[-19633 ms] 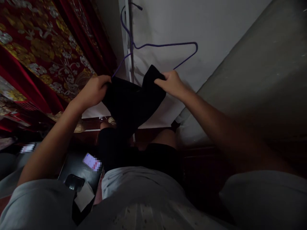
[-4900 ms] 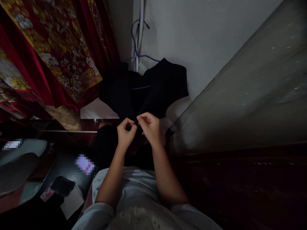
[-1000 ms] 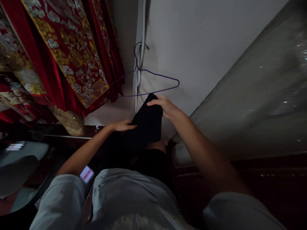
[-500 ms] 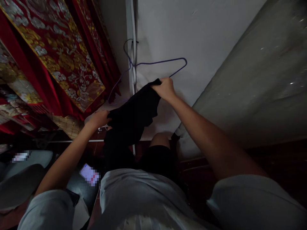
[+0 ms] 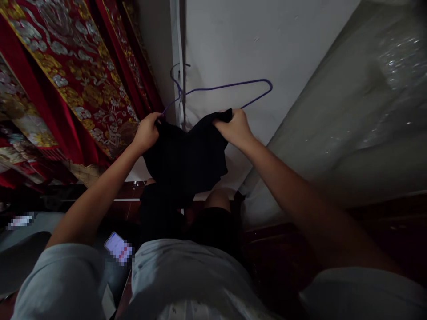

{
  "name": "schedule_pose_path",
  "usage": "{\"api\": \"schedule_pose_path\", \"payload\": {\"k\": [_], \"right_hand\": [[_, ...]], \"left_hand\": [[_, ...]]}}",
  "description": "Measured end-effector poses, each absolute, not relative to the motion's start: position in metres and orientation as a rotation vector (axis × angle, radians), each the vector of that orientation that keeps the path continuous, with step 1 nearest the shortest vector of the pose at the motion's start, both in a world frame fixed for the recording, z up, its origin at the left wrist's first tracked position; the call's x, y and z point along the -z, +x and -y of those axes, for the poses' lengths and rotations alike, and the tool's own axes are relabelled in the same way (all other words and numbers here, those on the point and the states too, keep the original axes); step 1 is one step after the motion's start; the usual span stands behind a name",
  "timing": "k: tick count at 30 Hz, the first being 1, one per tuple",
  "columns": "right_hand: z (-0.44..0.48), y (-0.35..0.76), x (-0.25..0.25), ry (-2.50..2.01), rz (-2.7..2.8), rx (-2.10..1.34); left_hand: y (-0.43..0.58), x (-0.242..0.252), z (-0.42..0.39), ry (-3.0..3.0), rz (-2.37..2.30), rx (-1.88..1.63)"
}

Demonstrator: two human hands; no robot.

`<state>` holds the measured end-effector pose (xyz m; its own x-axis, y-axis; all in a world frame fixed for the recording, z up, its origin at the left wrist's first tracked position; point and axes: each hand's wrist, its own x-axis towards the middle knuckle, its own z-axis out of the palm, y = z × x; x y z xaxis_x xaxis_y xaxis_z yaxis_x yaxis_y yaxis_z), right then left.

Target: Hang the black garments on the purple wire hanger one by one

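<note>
A black garment (image 5: 187, 155) is stretched between my two hands; its kind is hard to make out in the dim light. My left hand (image 5: 147, 132) is closed on its upper left corner, close to the left arm of a purple hanger. My right hand (image 5: 235, 126) pinches the upper right corner, just under the hanger's right end. The purple wire hanger (image 5: 227, 86) has its hook up by a white pole, and its lower part is hidden by the cloth. Whether either hand also grips the hanger cannot be seen.
Red embroidered cloths (image 5: 76, 80) hang at the left. A pale wall (image 5: 240, 40) stands behind the hanger, with a white pole (image 5: 182, 40) along it. Clear plastic sheeting (image 5: 350, 111) covers the right side. A lit phone (image 5: 116, 244) lies at the lower left.
My left hand has risen and moved right with its corner of the garment, so the upper edge is now nearly level. The right hand has shifted slightly right.
</note>
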<state>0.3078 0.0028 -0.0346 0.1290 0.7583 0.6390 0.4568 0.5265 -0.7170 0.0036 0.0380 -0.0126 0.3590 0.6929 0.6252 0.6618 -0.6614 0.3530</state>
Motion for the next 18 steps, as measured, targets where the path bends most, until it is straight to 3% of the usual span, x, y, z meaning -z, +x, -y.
{"api": "schedule_pose_path", "payload": {"k": [7, 12, 18], "right_hand": [[-0.004, 0.342, 0.041, -1.128, 1.366, -0.052], [0.001, 0.346, 0.046, -1.077, 1.372, -0.089], [0.003, 0.365, 0.033, -1.054, 1.409, -0.269]], "left_hand": [[-0.012, 0.004, -0.041, 2.561, -1.339, -1.109], [-0.016, -0.003, -0.042, 2.606, -1.431, -1.079], [-0.031, -0.012, -0.032, 2.556, -1.374, -1.294]]}}
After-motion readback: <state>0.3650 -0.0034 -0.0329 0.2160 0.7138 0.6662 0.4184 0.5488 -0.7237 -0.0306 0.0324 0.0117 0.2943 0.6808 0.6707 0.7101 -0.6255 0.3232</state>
